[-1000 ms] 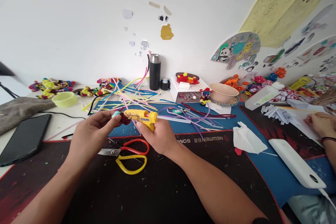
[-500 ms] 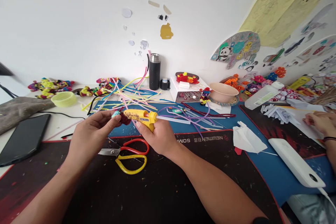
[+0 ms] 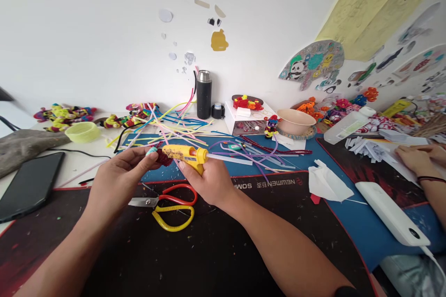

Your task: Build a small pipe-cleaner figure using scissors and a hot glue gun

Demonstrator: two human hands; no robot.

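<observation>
Between the fingertips of my left hand (image 3: 127,174) is a small fuzzy piece (image 3: 163,156), dark red with a light blue part. My right hand (image 3: 211,181) is wrapped round a yellow glue gun (image 3: 184,154), whose nozzle end meets the dark red part; the exact tip is hard to make out. A clear glue stick juts from the gun's back. Below both hands, scissors (image 3: 174,213) with one red and one yellow handle lie on the black mat (image 3: 195,260).
Coloured pipe cleaners (image 3: 188,132) lie behind my hands, near a black flask (image 3: 204,95). A phone (image 3: 33,185) is at left. Right are a beige bowl (image 3: 296,123), a tissue (image 3: 329,181), a white power bank (image 3: 392,213) and another person's hands (image 3: 421,160).
The view has shifted slightly. My hands keep nearly the same pose, with the glue gun still at the fuzzy piece. The other person's hands at the right have moved further into view.
</observation>
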